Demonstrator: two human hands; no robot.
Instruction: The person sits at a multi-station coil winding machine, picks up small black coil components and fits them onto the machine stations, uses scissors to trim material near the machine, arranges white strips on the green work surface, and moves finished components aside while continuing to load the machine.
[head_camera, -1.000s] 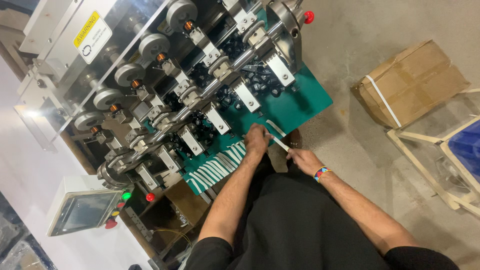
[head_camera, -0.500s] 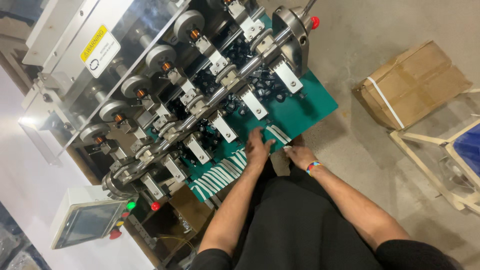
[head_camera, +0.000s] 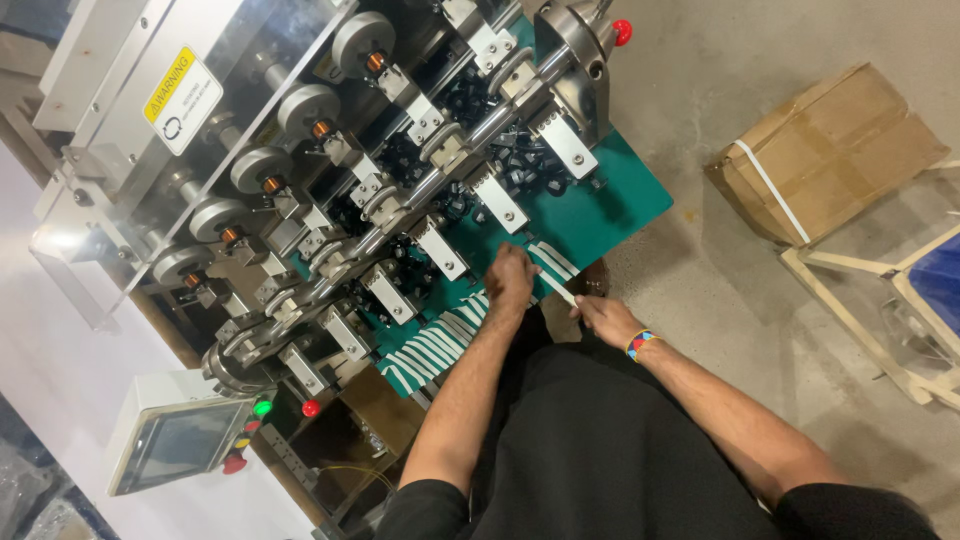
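The left hand (head_camera: 511, 279) lies flat on white strips (head_camera: 440, 345) on the green worktop (head_camera: 610, 205); the right hand (head_camera: 603, 318) pinches one white strip (head_camera: 557, 289).

Polished metal over a matt green bed

Machine rollers (head_camera: 300, 108) gleam as smooth steel; the green table (head_camera: 600, 205) looks matt, white strips (head_camera: 430, 352) dull plastic, cardboard box (head_camera: 830, 150) rough, concrete floor (head_camera: 700, 80) grainy.

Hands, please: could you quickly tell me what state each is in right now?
Left hand: palm down on the green table, grip unclear.
Right hand: closed on a white strip.
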